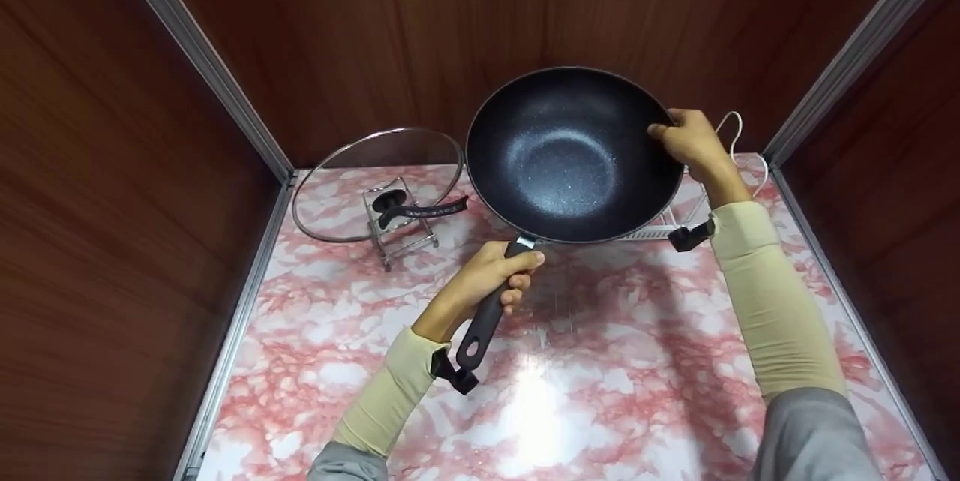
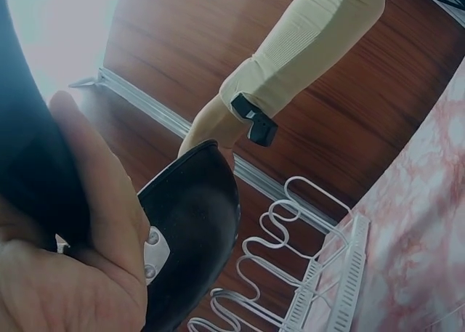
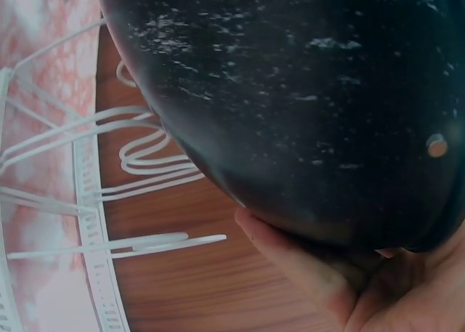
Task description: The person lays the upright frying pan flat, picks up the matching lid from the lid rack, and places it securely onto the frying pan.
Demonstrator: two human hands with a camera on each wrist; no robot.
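A black wok with a speckled lining is held up over the table, its inside facing the head camera. My left hand grips its long black handle near the joint. On the wok's far right edge, my right hand pinches the rim, thumb on the inner side. The right wrist view shows the scuffed outer side of the wok with the right fingers against it. In the left wrist view the handle's riveted bracket shows beside the left hand.
A glass lid with a black handle stands in a small metal wire stand at the left. Behind the wok is a white wire rack, partly hidden in the head view. Wood-patterned walls enclose the red-and-white marbled table.
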